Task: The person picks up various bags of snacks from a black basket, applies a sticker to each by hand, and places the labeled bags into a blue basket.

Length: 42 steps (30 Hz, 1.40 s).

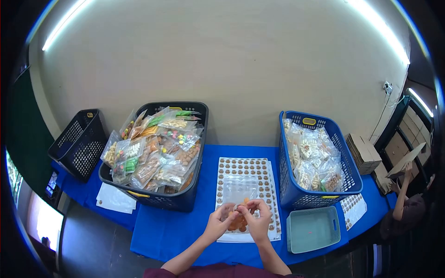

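My left hand (219,224) and my right hand (257,220) meet over the table, fingertips pinched together. Between them is a small round piece (238,207) that looks like a sticker; the fingers partly cover it. Just below lies a clear zip pouch (239,186) with orange-brown pieces in its lower part, partly hidden by my hands. The pouch rests on sheets of round brown stickers (224,167), printed in rows on white paper.
A dark basket (200,153) heaped with filled pouches stands left, a blue basket (354,183) with more pouches right. A green tray (313,231) sits near the right front edge. Another dark basket (79,143) is far left. At right, a person (410,204) handles cardboard (408,160).
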Each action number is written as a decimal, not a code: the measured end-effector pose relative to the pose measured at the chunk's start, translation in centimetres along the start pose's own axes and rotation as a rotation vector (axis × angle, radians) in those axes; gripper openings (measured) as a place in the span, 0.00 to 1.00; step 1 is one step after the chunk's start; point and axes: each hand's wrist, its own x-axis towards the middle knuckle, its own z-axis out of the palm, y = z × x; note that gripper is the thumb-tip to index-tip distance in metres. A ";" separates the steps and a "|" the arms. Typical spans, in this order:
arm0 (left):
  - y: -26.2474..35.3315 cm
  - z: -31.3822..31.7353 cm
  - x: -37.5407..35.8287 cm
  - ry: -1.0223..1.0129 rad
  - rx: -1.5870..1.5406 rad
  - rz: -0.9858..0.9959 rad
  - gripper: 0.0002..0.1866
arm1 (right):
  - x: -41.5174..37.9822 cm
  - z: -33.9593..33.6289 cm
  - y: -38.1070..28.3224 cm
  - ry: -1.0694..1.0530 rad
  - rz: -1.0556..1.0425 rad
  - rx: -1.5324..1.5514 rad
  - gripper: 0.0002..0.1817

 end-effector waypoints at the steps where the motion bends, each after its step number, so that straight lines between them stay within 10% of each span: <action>1: 0.0 -0.1 0.6 0.005 0.001 0.011 0.15 | 0.5 0.2 -0.1 0.011 -0.021 -0.018 0.11; 17: 0.0 -0.6 1.1 0.153 -0.007 0.086 0.13 | 1.8 2.0 -1.4 0.079 -0.093 -0.066 0.13; 23: 2.0 0.0 -2.0 0.093 -0.117 0.048 0.13 | 1.7 -2.1 -0.4 0.117 0.226 0.591 0.15; 31: 3.1 1.7 -5.9 -0.016 0.006 -0.042 0.14 | -4.2 -3.7 -1.3 -0.297 0.298 0.500 0.21; 42: 3.4 3.5 -6.3 -0.053 -0.037 -0.055 0.08 | -7.3 -5.1 -1.6 -0.230 0.336 0.464 0.19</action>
